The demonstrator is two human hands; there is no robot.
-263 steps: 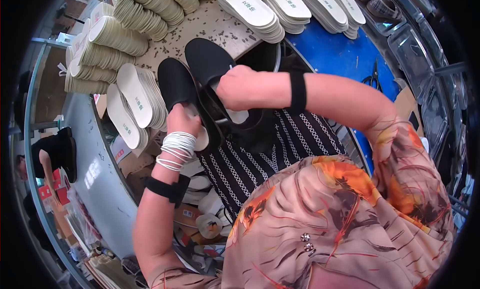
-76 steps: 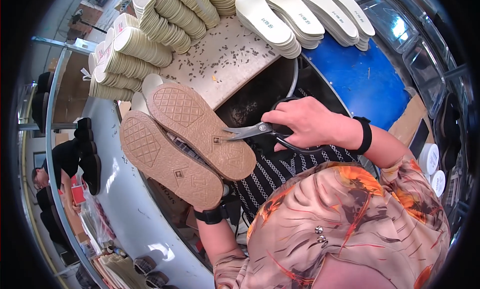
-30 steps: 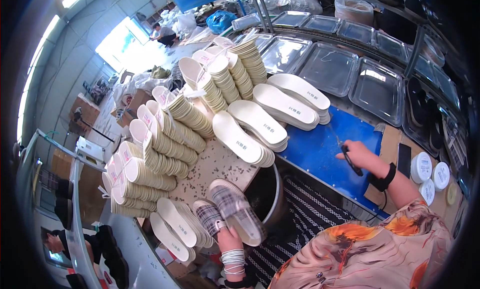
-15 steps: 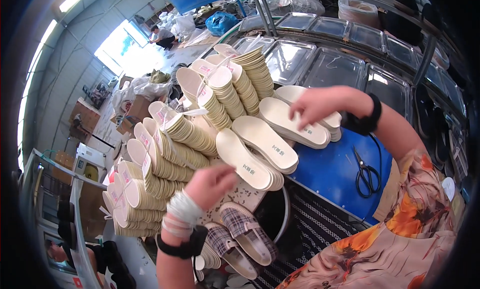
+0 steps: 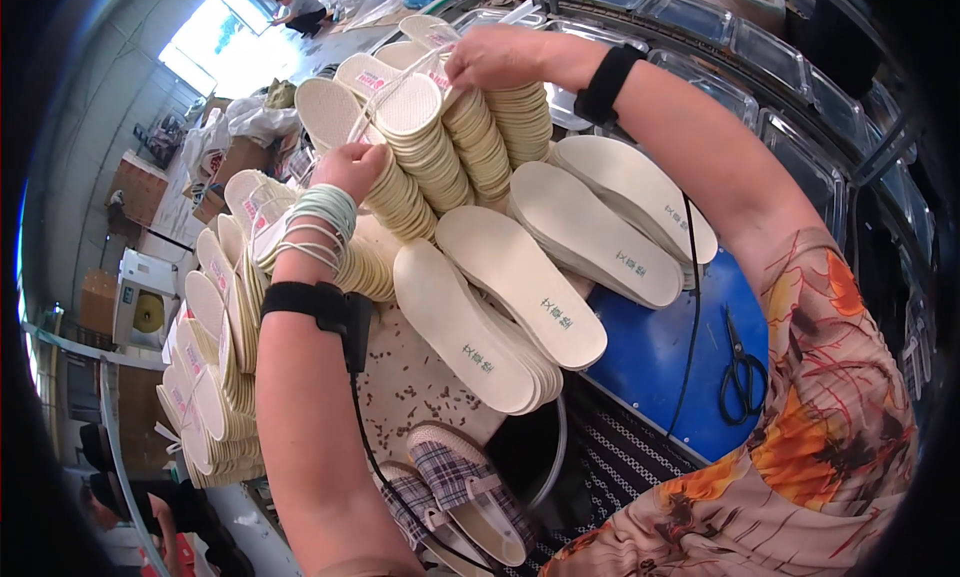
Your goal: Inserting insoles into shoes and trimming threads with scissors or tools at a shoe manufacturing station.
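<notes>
Thick stacks of cream insoles (image 5: 430, 162) stand on the far side of the table, bound with a white tie strip (image 5: 385, 95). My left hand (image 5: 350, 167), pale loops of band round its wrist, is closed at the strip's near left end. On the stack's far right, my right hand (image 5: 490, 57) pinches the strip near a pink-printed insole. Its fingertips are partly hidden. Nearer to me lie two low piles of insoles side by side, a left pair (image 5: 520, 287) and a right pair (image 5: 600, 232), soles flat and toes pointing away.
More bound insole stacks (image 5: 215, 377) line the left. Black scissors (image 5: 742, 377) rest on a blue board (image 5: 650, 347). Plaid slippers (image 5: 465, 477) sit at the near edge. Clear-lidded trays (image 5: 790, 162) run along the right. Other people are at the far left and lower left.
Both hands have moved away from me, from above the loose insole piles to the bound stack, and closed on its strip. My view has shifted, so the insole piles appear larger.
</notes>
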